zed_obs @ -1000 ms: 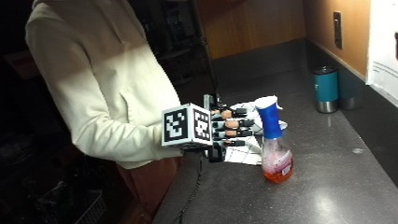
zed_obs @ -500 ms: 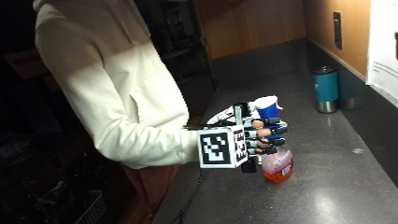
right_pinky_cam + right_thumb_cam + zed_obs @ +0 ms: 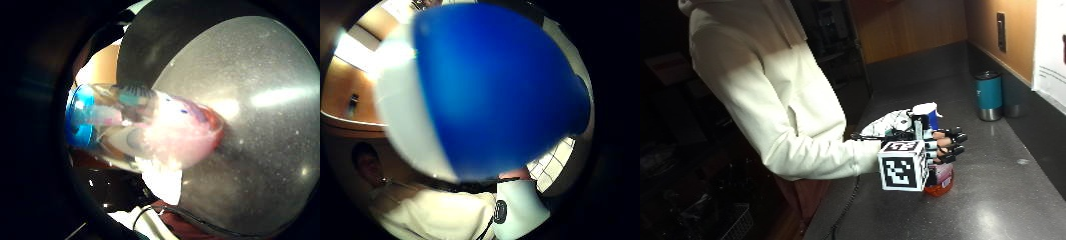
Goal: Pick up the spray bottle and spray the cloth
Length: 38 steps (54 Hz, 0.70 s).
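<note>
I see my gloved right hand (image 3: 943,145) wrapped around the neck of the spray bottle (image 3: 936,175), fingers curled just under the blue-and-white head, presumably so a finger can reach the trigger; the bottle's pink base sits at or just above the dark counter (image 3: 999,210); the white cloth (image 3: 887,122) lies just behind the hand; a teal tumbler (image 3: 989,95) stands well apart by the wall.
</note>
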{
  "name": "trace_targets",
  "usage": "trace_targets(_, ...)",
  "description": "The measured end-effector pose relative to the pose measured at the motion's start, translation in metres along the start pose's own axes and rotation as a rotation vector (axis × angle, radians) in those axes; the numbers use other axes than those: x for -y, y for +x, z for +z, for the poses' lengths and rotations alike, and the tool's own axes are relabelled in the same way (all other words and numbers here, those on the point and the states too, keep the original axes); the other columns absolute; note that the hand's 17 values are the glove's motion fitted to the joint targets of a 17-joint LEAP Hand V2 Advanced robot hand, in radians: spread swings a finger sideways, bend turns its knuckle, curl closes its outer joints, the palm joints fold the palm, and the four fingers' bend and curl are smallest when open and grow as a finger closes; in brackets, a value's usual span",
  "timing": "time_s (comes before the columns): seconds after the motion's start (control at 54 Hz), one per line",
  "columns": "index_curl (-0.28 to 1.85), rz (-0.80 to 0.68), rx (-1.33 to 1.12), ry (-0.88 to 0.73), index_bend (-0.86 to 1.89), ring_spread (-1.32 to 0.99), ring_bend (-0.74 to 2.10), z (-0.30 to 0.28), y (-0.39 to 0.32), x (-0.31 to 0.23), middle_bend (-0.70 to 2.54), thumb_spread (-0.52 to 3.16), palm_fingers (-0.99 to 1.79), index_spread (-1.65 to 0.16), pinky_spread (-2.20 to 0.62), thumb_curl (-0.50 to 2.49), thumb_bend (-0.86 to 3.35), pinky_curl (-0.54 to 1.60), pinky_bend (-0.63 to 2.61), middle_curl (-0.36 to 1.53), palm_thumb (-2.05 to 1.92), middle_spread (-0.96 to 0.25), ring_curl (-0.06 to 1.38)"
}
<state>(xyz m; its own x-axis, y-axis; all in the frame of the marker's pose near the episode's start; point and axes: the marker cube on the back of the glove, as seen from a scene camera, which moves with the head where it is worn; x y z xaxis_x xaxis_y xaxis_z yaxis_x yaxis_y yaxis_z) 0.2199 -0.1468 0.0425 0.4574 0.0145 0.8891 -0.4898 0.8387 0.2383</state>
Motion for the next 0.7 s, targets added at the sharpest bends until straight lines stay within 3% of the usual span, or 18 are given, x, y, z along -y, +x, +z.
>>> trace_targets(0.222, 0.28, 0.006, 0.064, 0.058, 0.26, -0.09, 0.35, 0.007, -0.003, 0.011, 0.27, 0.83, 0.52, -0.37, 0.09, 0.42, -0.02, 0.31, 0.24, 0.36, 0.73, -0.16, 0.28)
trace_targets(0.407, 0.37, 0.02, 0.004, 0.086, 0.33, -0.19, 0.48, 0.013, -0.009, 0.025, 0.41, 0.63, 1.22, -0.26, -0.03, 0.52, 0.02, 0.26, 0.17, 0.42, 0.97, -0.16, 0.34)
trace_targets(0.556, 0.43, 0.018, -0.071, 0.089, 0.37, -0.21, 0.5, 0.024, -0.015, 0.031, 0.49, 0.36, 1.31, -0.22, -0.13, 0.59, -0.01, 0.29, 0.18, 0.46, 1.06, -0.16, 0.39)
trace_targets(0.704, 0.47, -0.02, -0.186, -0.058, 0.41, -0.22, 0.51, 0.045, -0.038, 0.015, 0.53, 0.18, 1.36, -0.2, -0.19, 0.63, -0.03, 0.32, 0.21, 0.49, 1.06, -0.15, 0.42)
